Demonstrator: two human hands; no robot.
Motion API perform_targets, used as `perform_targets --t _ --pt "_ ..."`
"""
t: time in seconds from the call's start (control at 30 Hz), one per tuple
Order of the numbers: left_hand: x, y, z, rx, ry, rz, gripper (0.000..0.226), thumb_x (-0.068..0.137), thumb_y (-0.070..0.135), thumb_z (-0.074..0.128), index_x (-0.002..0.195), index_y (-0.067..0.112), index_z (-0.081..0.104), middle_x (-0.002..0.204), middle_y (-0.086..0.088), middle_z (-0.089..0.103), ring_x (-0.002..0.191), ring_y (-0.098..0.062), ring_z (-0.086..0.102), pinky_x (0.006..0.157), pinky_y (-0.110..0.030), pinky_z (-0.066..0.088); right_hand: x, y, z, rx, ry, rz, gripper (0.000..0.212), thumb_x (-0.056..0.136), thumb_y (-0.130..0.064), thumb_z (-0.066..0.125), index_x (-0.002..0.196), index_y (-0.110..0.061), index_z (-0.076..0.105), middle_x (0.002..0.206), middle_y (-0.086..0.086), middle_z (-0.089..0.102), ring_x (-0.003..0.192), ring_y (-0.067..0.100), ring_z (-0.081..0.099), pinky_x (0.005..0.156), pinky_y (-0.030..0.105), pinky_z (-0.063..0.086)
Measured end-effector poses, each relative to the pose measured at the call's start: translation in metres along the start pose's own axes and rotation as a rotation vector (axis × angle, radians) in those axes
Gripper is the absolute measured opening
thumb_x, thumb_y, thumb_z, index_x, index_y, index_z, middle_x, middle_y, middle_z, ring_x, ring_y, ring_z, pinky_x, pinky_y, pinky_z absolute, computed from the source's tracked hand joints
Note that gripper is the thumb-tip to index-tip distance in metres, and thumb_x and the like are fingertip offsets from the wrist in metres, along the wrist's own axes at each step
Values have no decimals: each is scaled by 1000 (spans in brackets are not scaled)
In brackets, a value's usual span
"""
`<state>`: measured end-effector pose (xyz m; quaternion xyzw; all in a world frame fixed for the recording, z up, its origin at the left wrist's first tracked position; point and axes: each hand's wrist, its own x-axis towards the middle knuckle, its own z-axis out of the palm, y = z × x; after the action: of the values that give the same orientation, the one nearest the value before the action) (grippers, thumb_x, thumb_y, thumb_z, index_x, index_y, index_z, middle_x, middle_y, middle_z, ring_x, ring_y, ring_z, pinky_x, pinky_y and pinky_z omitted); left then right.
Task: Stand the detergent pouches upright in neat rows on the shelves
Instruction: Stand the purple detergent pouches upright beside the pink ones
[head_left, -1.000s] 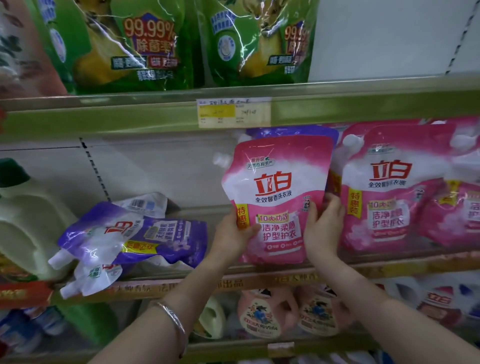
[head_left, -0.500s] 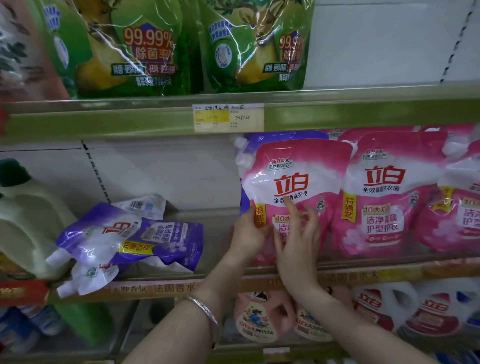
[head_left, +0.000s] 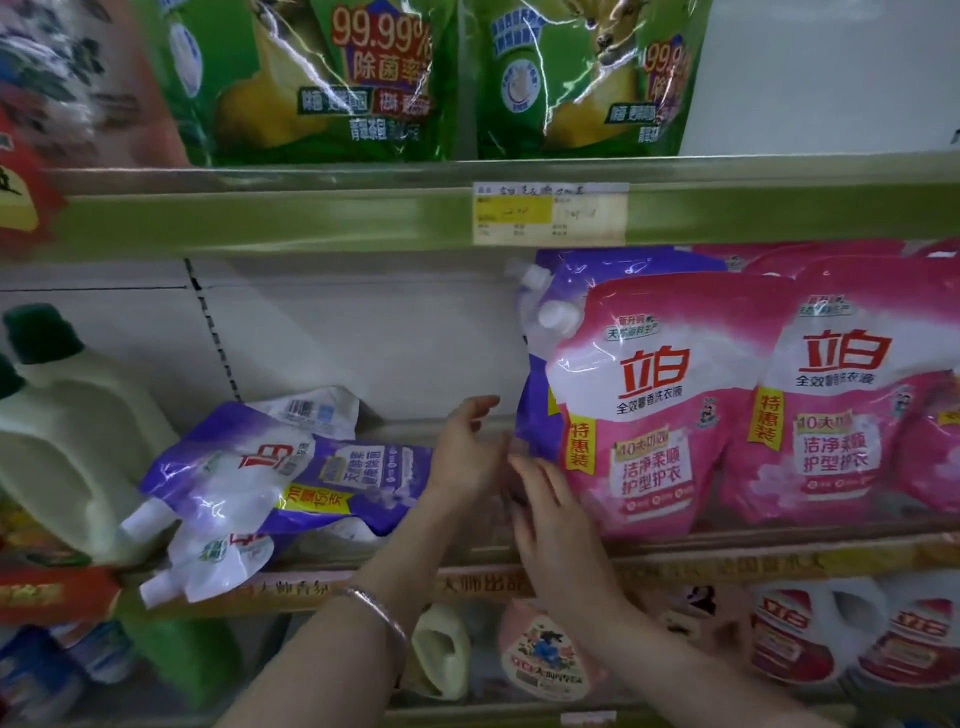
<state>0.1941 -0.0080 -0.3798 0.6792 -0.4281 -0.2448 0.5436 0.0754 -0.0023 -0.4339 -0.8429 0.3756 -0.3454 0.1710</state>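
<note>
A pink detergent pouch (head_left: 660, 405) stands upright on the middle shelf (head_left: 779, 564), first in a row of pink pouches (head_left: 841, 395). Behind it a purple pouch (head_left: 597, 270) stands with its white cap showing. My left hand (head_left: 467, 447) hovers just left of the pink pouch with relaxed fingers and holds nothing. My right hand (head_left: 550, 519) lies with straight fingers against the pouch's lower left corner. Two purple and white pouches (head_left: 270, 478) lie flat in a heap further left on the same shelf.
A pale green jug (head_left: 67, 441) with a dark cap stands at the far left. Green pouches (head_left: 332, 78) fill the upper shelf, above a price label (head_left: 550, 213). Bottles (head_left: 545, 660) crowd the lower shelf. Bare shelf lies between the heap and the pink row.
The pink pouch was carried right and set upright against the pink row. My left hand has let go of it and drawn left; my right hand slid down to its lower corner.
</note>
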Motion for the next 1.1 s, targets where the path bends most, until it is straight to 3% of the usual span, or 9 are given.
perform_targets --t 0.13,0.23,0.37,0.47,0.53,0.7,0.93,1.03,1.1 --pt "41 -8 -13 37 34 40 36 90 7 56 125 8 54 129 -8 56 114 -21 53 84 -21 39 31 -24 28 31 118 187 73 95 -14 47 149 -30 1 159 -6 4 147 15 6 117 40 24" --pt "69 -14 -19 121 -8 70 39 89 10 58 128 9 54 130 -7 58 115 -23 56 87 -19 39 46 -43 44 39 197 259 89 94 -11 48 138 -37 -25 156 -7 -22 146 15 -13 120 38 12" --pt "94 -17 -9 147 -94 75 41 88 12 60 129 6 55 132 -14 56 120 -26 55 100 -25 38 61 -48 62 101 304 364 75 92 -11 51 149 -26 6 159 2 -4 147 21 1 118 41 21" --pt "106 -17 8 121 -148 65 44 88 15 61 130 4 54 134 -13 55 123 -23 52 100 -21 35 71 -41 66 99 428 419 53 87 -10 53 134 -23 33 142 8 31 132 28 36 103 45 41" --pt "113 -14 19 73 -168 48 43 86 17 63 127 6 56 132 -10 58 122 -21 54 95 -19 37 80 -32 62 19 464 489 39 87 -15 55 121 -18 39 127 9 43 117 31 48 91 45 47" --pt "127 -9 37 94 -100 139 27 87 18 60 110 7 70 115 -19 67 112 -24 62 83 -26 46 104 -20 53 -133 288 700 25 92 -18 49 114 -7 51 115 15 60 107 33 59 81 36 47" --pt "136 -17 33 53 -48 126 18 85 11 60 92 1 74 97 -26 70 82 -28 65 75 -34 50 116 -28 42 -121 378 862 37 95 -35 47 102 -2 63 107 18 66 101 33 63 76 32 47" --pt "138 -20 27 23 -77 94 17 85 13 63 89 1 74 93 -24 71 81 -30 66 73 -29 49 123 -27 43 -163 373 870 36 96 -32 46 101 -2 64 107 18 67 101 33 63 76 33 49" --pt "139 -24 23 -28 -105 78 14 82 12 64 80 3 74 85 -26 71 80 -35 69 77 -37 56 127 -29 42 -198 366 878 33 96 -28 45 103 -1 64 108 19 67 103 34 63 80 36 50"
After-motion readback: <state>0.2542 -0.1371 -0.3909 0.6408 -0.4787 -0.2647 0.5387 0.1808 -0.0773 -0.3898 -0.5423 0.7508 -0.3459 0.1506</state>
